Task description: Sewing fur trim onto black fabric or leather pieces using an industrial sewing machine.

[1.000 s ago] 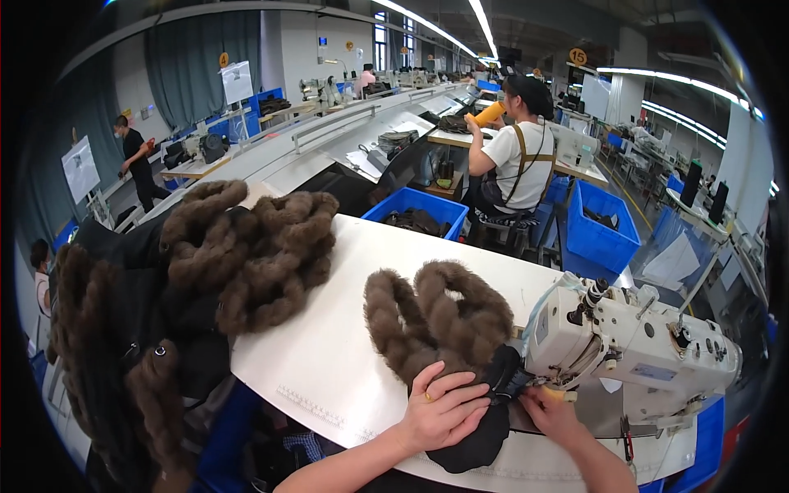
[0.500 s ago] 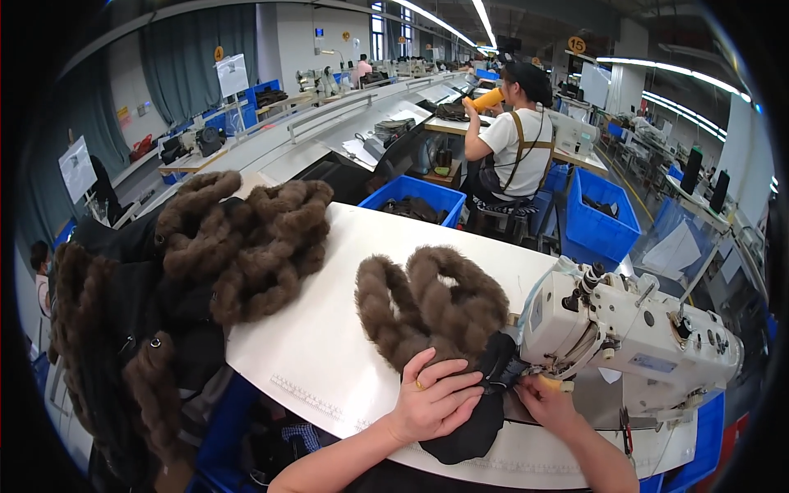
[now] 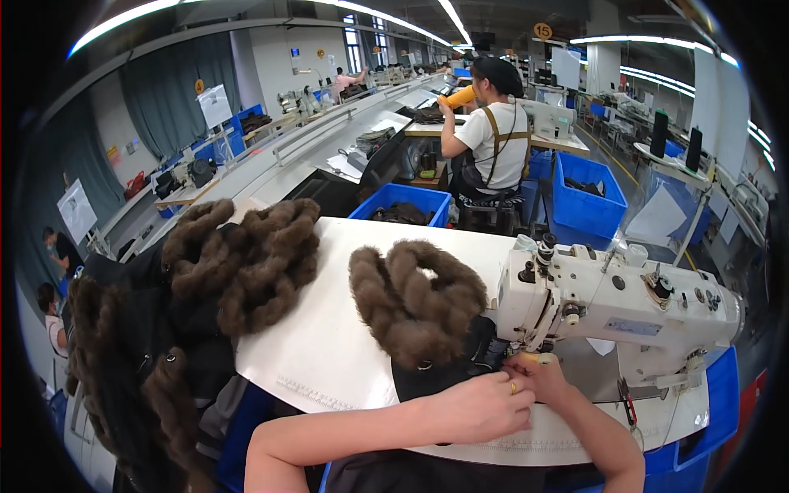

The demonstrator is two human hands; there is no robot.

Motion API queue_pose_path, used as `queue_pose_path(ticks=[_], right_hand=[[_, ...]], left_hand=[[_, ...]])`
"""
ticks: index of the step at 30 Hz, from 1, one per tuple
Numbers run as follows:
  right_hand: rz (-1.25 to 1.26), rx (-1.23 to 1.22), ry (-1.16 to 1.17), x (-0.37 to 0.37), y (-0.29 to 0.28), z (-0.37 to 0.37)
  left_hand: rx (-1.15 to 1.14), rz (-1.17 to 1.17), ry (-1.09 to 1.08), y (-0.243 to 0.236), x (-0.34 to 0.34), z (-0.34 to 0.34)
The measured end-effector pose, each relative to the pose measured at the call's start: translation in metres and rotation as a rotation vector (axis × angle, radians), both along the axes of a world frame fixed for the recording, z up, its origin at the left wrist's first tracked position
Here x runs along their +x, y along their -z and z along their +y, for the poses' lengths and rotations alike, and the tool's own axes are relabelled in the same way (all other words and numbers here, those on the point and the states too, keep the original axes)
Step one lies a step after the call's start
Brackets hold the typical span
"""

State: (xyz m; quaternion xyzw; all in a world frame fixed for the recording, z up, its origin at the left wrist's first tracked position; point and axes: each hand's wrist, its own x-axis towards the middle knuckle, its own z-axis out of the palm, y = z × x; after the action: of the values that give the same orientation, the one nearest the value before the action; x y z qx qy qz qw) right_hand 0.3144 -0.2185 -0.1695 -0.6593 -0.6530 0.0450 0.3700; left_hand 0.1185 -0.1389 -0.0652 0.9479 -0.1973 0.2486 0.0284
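Observation:
A brown fur trim (image 3: 421, 304), looped into two lobes, lies on the white sewing table, joined to black fabric (image 3: 448, 368) that runs to the needle area of a white sewing machine (image 3: 616, 297). My left hand (image 3: 489, 404), a ring on one finger, reaches across in front of the fabric with its fingers bent together. Its fingertips meet those of my right hand (image 3: 542, 378), which is closed just below the needle area and wears a yellow finger cover. Whatever the two hands pinch is too small or hidden to make out.
More brown fur trims (image 3: 267, 263) on black garments are heaped at the left. Red-handled snips (image 3: 628, 403) lie right of my right hand. Blue bins (image 3: 403, 205) stand beyond the table, where a co-worker (image 3: 493, 131) sits holding something yellow.
My left hand has left the fur and moved right to meet my right hand. The fur stays on the table. The whole view has shifted slightly.

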Motion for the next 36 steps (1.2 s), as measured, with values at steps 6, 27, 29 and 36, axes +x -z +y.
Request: queue_pose_path(ticks=[6, 27, 29, 36], right_hand=[[-0.134, -0.003, -0.006, 0.002, -0.005, 0.002], [-0.204, 0.12, 0.136, -0.009, -0.004, -0.017], [-0.231, 0.099, 0.136, -0.008, 0.003, -0.017], [-0.282, 0.163, 0.073, -0.016, 0.002, -0.016]], left_hand=[[-0.239, 0.185, -0.154, 0.02, 0.018, 0.04], [-0.182, 0.261, -0.656, 0.029, 0.033, 0.036], [-0.212, 0.326, -0.697, 0.029, 0.034, 0.036], [-0.151, 0.251, -0.653, 0.034, 0.034, 0.037]])
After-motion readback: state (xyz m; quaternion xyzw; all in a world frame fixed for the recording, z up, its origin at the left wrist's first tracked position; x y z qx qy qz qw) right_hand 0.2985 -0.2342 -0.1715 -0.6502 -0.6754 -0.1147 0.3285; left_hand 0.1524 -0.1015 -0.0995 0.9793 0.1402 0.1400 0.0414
